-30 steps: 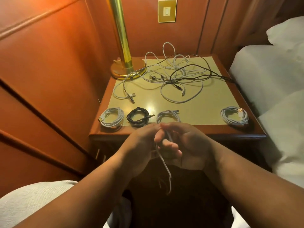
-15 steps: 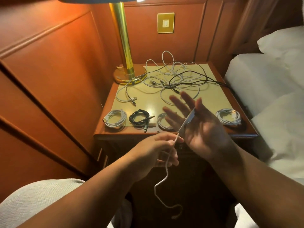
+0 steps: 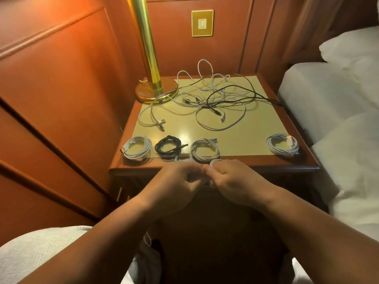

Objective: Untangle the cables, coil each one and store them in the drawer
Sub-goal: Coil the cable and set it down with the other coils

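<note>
Four coiled cables (image 3: 205, 151) line the nightstand (image 3: 266, 162); left hand (image 3: 176, 185) and right hand (image 3: 235, 181) pinch a white cable (image 3: 216, 160).

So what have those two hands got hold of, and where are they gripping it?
A white cable, pinched between the left hand and right hand; only a small loop shows above the right fingers, so the exact spot is hidden.

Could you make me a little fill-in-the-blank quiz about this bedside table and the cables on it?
1. Along the nightstand's front edge lie ____ finished coils.
2. Only one coil, the second from the left, is ____ in colour.
3. The tangled cables lie beside the base of a brass ____.
4. The left hand and right hand work a ____ cable.

Missing words: four; black; lamp; white
</note>
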A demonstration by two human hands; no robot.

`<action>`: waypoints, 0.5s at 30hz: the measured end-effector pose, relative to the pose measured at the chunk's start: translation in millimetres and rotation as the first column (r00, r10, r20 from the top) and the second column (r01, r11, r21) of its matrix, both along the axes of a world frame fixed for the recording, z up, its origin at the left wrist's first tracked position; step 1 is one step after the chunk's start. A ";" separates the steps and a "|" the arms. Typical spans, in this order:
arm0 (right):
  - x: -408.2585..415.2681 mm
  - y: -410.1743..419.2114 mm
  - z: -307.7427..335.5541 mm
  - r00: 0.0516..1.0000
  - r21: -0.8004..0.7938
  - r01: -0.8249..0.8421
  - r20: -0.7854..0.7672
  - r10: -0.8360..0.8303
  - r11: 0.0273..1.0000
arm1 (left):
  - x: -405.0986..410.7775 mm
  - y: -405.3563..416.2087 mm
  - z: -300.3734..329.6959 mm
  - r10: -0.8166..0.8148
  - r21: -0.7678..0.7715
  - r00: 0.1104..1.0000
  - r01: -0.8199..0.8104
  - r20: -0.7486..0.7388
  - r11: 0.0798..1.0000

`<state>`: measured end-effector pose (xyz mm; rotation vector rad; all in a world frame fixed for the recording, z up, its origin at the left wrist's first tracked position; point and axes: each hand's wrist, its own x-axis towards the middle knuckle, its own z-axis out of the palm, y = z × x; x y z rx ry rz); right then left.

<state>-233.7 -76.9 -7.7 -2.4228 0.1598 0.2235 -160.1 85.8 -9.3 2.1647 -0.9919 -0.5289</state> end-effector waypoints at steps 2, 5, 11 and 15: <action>3.5 1.1 3.5 0.977 0.192 0.088 -0.209 -0.047 0.977 | 6.4 3.3 -4.2 0.059 -0.069 0.997 -0.055 0.057 0.996; 2.1 -4.4 4.1 0.903 0.601 0.236 -0.427 0.057 0.764 | 10.9 4.6 -3.9 0.073 -0.215 0.988 -0.101 -0.134 0.971; -1.2 -5.2 -3.6 0.940 0.988 0.150 -0.132 0.315 -0.033 | 1.9 -7.0 -9.5 -0.148 -0.449 0.649 -0.327 -0.746 0.831; -5.5 3.8 -6.7 0.994 0.993 0.064 -0.054 0.100 -0.103 | -15.1 -14.3 -13.9 -0.167 -0.375 0.465 -0.401 -0.869 0.836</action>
